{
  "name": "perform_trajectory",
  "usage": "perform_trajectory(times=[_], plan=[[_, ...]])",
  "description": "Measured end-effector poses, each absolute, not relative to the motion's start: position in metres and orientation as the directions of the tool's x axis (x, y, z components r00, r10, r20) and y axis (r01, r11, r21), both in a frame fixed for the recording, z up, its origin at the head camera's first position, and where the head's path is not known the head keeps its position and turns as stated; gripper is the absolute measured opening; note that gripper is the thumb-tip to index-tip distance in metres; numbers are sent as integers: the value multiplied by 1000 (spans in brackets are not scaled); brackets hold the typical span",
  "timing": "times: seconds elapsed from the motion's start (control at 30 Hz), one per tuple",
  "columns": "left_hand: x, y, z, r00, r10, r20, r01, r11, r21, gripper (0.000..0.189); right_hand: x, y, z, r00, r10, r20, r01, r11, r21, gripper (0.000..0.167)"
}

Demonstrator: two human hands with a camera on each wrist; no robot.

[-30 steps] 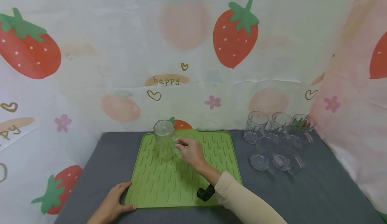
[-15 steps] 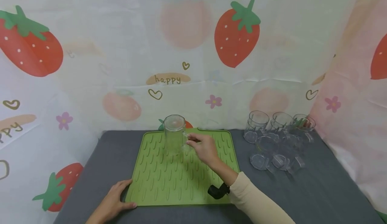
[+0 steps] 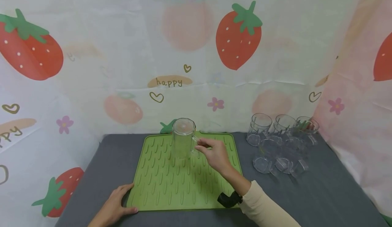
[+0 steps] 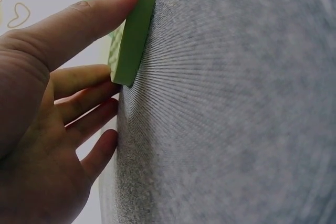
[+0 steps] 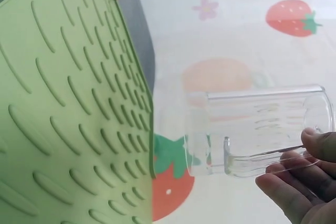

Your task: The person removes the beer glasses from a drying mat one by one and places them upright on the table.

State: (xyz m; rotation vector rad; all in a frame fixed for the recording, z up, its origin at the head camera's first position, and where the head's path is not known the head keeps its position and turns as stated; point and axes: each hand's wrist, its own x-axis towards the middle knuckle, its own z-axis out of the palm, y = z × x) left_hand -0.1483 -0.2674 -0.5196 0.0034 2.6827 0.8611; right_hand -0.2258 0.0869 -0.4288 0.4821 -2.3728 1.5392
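Note:
My right hand (image 3: 215, 153) pinches the handle of a clear glass mug (image 3: 183, 138) between thumb and fingers. The mug is upside down, its base on top and its open rim facing the green ridged mat (image 3: 183, 189). In the right wrist view a gap shows between the mug's rim and the mat. My left hand (image 3: 113, 203) lies at the mat's near left corner, fingers spread. In the left wrist view its thumb (image 4: 113, 3) rests along the mat's edge, and the index fingertip is right at the corner.
Several clear glass mugs (image 3: 260, 128) stand close together in two rows on the grey tabletop (image 3: 324, 196), right of the mat. Behind the table hangs a cloth (image 3: 128, 50) with printed strawberries, and its folds come round on both sides.
My right hand has carried the mug rightward over the mat, from the left part toward the middle. The left hand stays at the mat's corner.

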Motion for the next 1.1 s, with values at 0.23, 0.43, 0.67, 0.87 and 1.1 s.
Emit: perform_trajectory(times=[0.23, 0.43, 0.67, 0.87, 1.1], plan=[[-148, -267, -521, -944, 90, -317, -113, 815, 569, 99, -218, 99, -424, -911, -113, 396, -409, 355, -841, 24], [-147, -266, -520, -946, 82, -313, -117, 817, 565, 100, -210, 114, -415, -907, -100, 408, -412, 399, -819, 23], [-146, -266, -519, -951, 88, -295, -99, 820, 563, 98, -200, 131, -405, -911, -82, 405, -396, 454, -798, 24], [-146, -267, -517, -952, 95, -291, -90, 821, 563, 97, -192, 143, -404, -918, -71, 390, -371, 497, -784, 27], [-147, -266, -517, -950, 98, -296, -90, 824, 560, 100, -184, 156, -402, -910, -57, 410, -379, 514, -770, 28]])
